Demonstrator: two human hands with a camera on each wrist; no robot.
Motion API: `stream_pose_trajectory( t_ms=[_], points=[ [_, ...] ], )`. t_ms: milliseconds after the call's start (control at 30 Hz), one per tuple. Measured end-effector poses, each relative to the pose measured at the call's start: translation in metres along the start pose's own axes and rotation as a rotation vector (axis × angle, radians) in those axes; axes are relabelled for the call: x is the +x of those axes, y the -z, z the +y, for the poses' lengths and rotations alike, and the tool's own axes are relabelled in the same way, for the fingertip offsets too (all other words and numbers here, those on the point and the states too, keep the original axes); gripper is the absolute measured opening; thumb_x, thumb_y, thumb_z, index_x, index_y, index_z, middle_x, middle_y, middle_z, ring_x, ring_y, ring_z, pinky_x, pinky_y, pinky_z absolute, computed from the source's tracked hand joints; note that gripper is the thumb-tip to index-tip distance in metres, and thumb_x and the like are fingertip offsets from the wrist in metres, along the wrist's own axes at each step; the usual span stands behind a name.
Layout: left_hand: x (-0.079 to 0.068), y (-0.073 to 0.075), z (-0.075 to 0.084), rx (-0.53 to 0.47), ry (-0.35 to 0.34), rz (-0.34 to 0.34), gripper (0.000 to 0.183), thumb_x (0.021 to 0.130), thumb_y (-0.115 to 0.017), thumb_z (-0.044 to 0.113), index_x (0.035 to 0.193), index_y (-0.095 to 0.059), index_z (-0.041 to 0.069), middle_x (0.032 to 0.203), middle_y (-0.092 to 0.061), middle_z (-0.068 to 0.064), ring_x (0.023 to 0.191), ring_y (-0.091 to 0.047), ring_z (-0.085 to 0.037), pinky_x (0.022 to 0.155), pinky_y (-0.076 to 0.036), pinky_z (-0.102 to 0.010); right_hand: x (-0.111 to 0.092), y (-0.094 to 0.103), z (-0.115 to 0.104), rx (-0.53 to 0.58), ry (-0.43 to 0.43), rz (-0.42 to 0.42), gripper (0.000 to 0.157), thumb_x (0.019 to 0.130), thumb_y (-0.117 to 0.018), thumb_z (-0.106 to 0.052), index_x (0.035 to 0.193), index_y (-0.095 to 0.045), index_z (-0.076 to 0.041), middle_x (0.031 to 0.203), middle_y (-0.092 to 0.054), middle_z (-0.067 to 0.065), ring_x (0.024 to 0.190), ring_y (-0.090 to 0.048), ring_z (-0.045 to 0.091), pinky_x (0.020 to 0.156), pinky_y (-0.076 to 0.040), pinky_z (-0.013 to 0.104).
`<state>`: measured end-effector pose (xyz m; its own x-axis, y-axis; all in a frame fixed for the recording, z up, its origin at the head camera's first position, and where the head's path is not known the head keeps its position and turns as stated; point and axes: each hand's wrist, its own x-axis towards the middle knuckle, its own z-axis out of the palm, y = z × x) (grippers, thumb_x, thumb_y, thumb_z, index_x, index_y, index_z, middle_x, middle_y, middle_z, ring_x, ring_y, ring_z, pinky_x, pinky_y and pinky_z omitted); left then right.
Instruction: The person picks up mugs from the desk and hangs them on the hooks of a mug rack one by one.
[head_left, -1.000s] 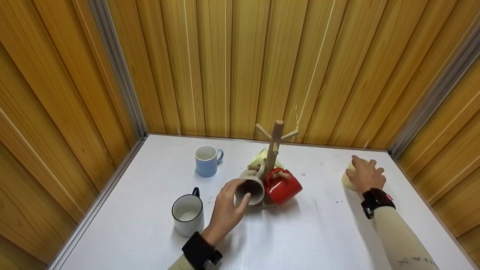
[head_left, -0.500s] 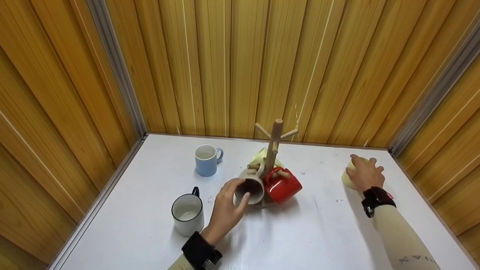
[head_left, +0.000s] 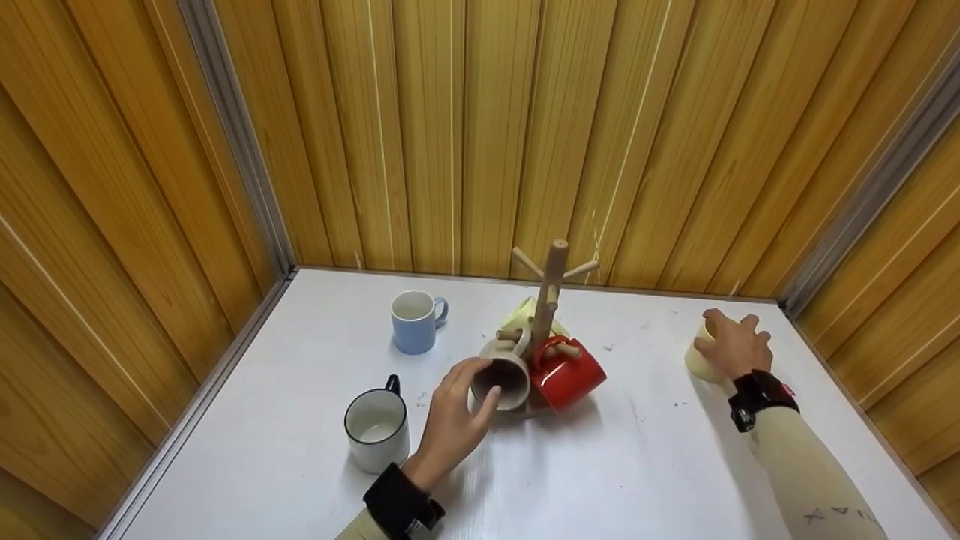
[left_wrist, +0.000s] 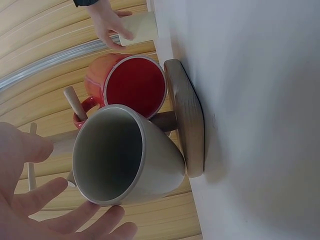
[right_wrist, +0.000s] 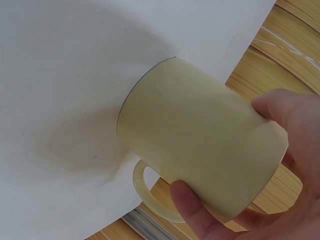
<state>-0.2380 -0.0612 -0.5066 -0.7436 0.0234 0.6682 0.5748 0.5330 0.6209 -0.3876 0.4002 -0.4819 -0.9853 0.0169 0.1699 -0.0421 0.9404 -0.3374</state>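
Observation:
A greyish-beige mug (left_wrist: 155, 170) hangs by its handle on a low peg of the wooden mug tree (head_left: 553, 300), its mouth turned toward me. My left hand (head_left: 455, 409) is at that mug's mouth, thumb and fingers spread; in the left wrist view some fingertips (left_wrist: 112, 215) meet the rim from outside. On the right, my right hand (head_left: 731, 349) reaches over a pale yellow mug (right_wrist: 195, 135) standing on the table and grips it near the top, thumb on one side and a finger on the handle side. A red mug (head_left: 568, 377) hangs tilted beside the greyish-beige one.
A light yellow mug (head_left: 517, 315) hangs behind the tree's post. To the left stand a blue mug (head_left: 413, 334) and a white mug with black rim and handle (head_left: 377, 442). Wood-patterned walls (head_left: 465, 135) close in the white table (head_left: 585, 480).
My right wrist and forearm have shifted slightly to the right, the hand staying at the pale yellow mug. My left hand and the hung mugs look the same.

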Motion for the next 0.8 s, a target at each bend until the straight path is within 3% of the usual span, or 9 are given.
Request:
stream_pose_trajectory(
  t_ms=[367,800],
  points=[
    [-0.001,-0.003,-0.002,-0.007,-0.02,0.007,0.037,0.091,-0.075,0.008,0.126,-0.066,0.0,0.126,-0.065,-0.014,0.121,-0.061,-0.026,0.104,-0.05,-0.043,-0.004,0.003,0.001,0.016,0.01,-0.008,0.058,0.094,-0.068,-0.025,0.143,-0.046,-0.005,0.121,-0.033,0.051,0.102,-0.042,0.075,0.078,-0.046,0.079],
    [-0.002,-0.003,-0.003,0.01,-0.004,-0.001,0.037,0.092,-0.076,0.011,0.127,-0.067,0.002,0.128,-0.064,-0.016,0.123,-0.061,-0.026,0.104,-0.05,-0.045,-0.011,0.004,-0.007,0.03,0.074,0.08,0.053,0.092,-0.071,-0.024,0.138,-0.052,-0.007,0.122,-0.034,0.05,0.098,-0.046,0.074,0.073,-0.048,0.078]
  ],
)
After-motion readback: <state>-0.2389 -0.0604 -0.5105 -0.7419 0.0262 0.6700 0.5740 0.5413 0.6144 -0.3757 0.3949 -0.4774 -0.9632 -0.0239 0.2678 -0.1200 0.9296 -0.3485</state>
